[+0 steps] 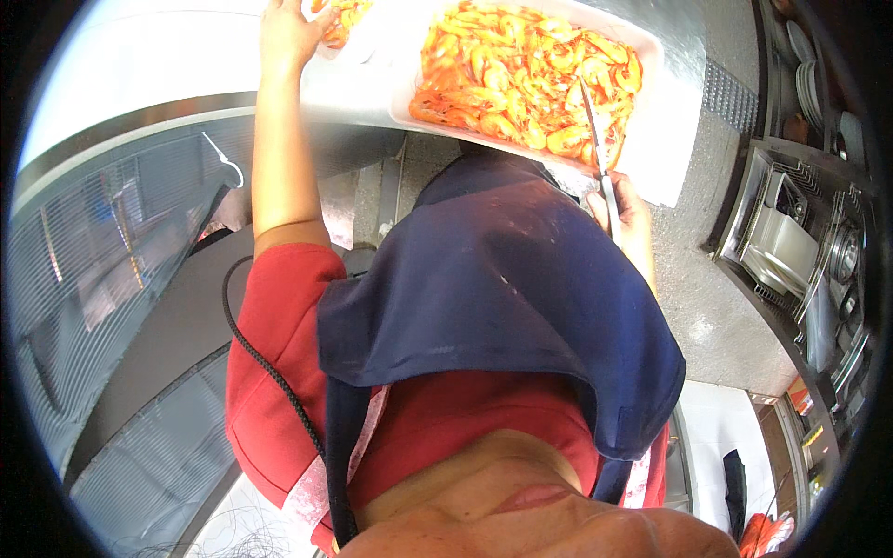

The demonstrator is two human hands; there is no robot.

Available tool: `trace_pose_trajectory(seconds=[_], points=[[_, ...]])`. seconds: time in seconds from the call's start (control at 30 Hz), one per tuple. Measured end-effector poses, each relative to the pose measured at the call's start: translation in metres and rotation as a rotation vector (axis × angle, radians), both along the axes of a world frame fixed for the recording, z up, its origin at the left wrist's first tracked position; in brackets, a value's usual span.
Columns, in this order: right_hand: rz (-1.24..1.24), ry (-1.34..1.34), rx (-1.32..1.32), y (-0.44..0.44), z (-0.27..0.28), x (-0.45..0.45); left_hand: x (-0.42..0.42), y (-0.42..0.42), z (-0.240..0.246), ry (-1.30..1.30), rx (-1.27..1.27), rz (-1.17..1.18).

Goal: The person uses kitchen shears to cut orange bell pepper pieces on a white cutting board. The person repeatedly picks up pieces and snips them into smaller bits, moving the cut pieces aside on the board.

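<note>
My left hand (289, 35) is at the top left, cut off by the picture's edge, with its thumb beside a small group of orange shrimp (340, 28). Whether its fingers grip anything is hidden. Orange, cooked-looking shrimp in their shells (513, 77) fill a white rectangular tray (401, 104) at the top centre. At the tray's near right side, my right hand (631, 213) is closed around the pale handle of a slim knife (593, 122). The blade points away from me over the shrimp, its tip above the pile.
Tray and shrimp are on a metal worktop (335, 91), strongly overexposed at the left. A navy apron (488, 279) bulges up before me. Ridged grey panelling (77, 258) flanks my left. At right, beyond the floor (704, 293), a rack (760, 230) holds white containers (781, 240) and dishes.
</note>
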State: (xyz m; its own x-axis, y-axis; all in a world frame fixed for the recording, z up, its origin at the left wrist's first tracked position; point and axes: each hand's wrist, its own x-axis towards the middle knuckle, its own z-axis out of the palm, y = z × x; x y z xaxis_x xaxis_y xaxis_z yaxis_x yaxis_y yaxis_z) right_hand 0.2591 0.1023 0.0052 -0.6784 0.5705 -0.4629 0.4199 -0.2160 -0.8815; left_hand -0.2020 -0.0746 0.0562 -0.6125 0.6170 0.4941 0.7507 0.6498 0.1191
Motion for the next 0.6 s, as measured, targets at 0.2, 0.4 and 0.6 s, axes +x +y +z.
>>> trace_pose_trajectory(seconds=[0.2,0.4,0.6], points=[[-0.045,0.049,-0.029,-0.004,0.011,-0.006,0.088,0.047,-0.062,-0.795,-0.313,-0.448],[0.016,-0.033,0.031,-0.01,0.006,-0.003,0.151,0.074,-0.092,-0.578,-0.688,-0.444],[-0.054,0.022,-0.082,-0.015,0.006,0.001,0.144,0.061,-0.113,-0.62,-0.622,-0.502]])
